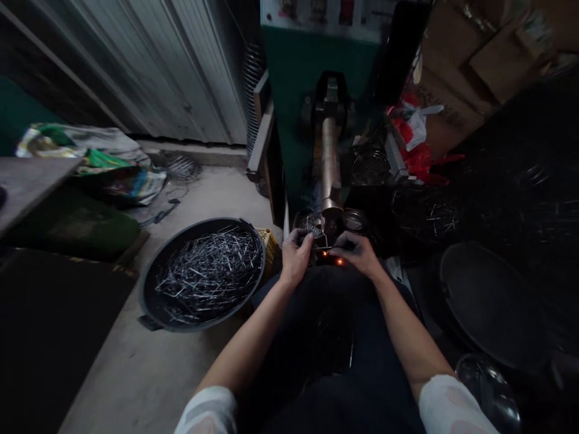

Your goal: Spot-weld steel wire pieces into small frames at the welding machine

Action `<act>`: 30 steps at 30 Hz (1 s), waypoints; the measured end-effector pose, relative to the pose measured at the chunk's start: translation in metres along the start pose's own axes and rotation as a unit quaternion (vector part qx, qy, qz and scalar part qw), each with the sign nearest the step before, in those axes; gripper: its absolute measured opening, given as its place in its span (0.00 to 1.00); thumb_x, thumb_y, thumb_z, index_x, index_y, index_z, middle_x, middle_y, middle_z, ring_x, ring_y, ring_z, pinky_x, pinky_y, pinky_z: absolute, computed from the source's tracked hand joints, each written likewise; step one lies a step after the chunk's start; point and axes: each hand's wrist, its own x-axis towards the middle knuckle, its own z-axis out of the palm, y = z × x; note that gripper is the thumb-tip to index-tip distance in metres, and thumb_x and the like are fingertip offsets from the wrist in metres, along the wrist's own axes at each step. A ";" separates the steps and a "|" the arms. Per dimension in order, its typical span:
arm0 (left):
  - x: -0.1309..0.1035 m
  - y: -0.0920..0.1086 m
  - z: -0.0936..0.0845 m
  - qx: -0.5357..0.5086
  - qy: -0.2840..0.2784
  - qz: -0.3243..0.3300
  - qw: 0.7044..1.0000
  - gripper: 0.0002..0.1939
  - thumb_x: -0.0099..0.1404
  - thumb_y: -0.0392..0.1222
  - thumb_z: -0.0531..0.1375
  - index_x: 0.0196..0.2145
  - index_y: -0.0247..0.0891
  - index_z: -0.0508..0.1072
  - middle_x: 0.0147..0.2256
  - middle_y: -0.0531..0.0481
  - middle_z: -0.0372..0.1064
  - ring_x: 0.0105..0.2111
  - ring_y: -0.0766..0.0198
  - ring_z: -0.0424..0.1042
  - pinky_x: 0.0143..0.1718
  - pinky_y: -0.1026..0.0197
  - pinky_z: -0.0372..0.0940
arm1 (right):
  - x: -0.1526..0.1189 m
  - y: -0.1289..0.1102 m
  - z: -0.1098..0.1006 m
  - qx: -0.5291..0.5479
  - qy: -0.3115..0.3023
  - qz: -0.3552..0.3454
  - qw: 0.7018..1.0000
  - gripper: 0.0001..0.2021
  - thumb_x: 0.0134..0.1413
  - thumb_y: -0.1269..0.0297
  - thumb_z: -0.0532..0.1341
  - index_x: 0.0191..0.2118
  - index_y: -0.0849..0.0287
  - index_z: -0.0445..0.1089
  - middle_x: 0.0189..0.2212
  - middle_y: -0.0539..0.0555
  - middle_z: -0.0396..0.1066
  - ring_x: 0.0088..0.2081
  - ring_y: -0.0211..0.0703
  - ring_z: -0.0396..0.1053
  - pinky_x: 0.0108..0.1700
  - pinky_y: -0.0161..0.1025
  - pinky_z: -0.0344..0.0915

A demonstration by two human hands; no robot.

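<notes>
Thin, bright metal wire pieces [210,265] fill a matt black plastic tub [154,301] at eight o'clock. A dull copper-coloured metal electrode arm [330,163] juts from the green painted machine [294,90]. The concrete floor [149,374] looks rough and dusty.

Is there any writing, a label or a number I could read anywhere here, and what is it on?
None can be read.
Machine panel: there seem to be small labels by its switches, too blurred to read.
Cardboard boxes: faint print, too dim and smeared to make out.
Printed bags on the floor: coloured print, no legible words.
Nothing readable near the left hand or right hand.
</notes>
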 end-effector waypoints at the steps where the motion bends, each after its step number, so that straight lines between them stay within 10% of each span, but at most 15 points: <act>1: 0.007 0.001 0.001 -0.009 -0.002 0.006 1.000 0.15 0.62 0.52 0.63 0.36 0.38 0.71 0.20 0.57 0.66 0.14 0.69 0.63 0.15 0.68 0.57 | 0.004 0.001 -0.001 0.015 -0.002 0.010 1.000 0.17 0.52 0.49 0.71 0.29 0.58 0.71 0.26 0.48 0.70 0.30 0.41 0.67 0.35 0.37 0.65; 21: 0.034 0.010 0.002 -0.074 0.028 -0.021 0.997 0.16 0.56 0.52 0.65 0.31 0.38 0.68 0.19 0.59 0.61 0.14 0.73 0.59 0.14 0.70 0.54 | 0.011 0.000 -0.006 0.017 0.057 0.028 0.998 0.13 0.55 0.52 0.67 0.34 0.58 0.75 0.29 0.51 0.73 0.32 0.42 0.69 0.37 0.38 0.65; 24: 0.027 -0.002 -0.042 -0.047 0.099 -0.007 0.994 0.16 0.57 0.51 0.65 0.34 0.36 0.69 0.23 0.57 0.64 0.17 0.73 0.62 0.17 0.69 0.57 | -0.025 0.008 -0.034 -0.034 0.069 0.041 0.996 0.13 0.58 0.53 0.66 0.36 0.58 0.75 0.32 0.52 0.74 0.36 0.44 0.71 0.42 0.40 0.66; 28: 0.021 -0.039 -0.151 0.074 0.240 -0.038 0.967 0.14 0.63 0.49 0.59 0.37 0.36 0.63 0.25 0.59 0.61 0.19 0.71 0.63 0.20 0.66 0.60 | -0.117 0.043 -0.103 -0.152 0.180 0.114 0.965 0.15 0.57 0.51 0.65 0.41 0.59 0.75 0.37 0.54 0.76 0.41 0.47 0.73 0.48 0.44 0.68; 30: 0.017 -0.057 -0.204 0.220 0.226 -0.026 0.948 0.10 0.70 0.47 0.50 0.37 0.37 0.60 0.23 0.58 0.57 0.21 0.67 0.64 0.26 0.61 0.66 | -0.182 0.068 -0.144 -0.215 0.255 0.198 0.922 0.18 0.54 0.49 0.64 0.41 0.60 0.75 0.37 0.57 0.77 0.40 0.51 0.74 0.46 0.46 0.70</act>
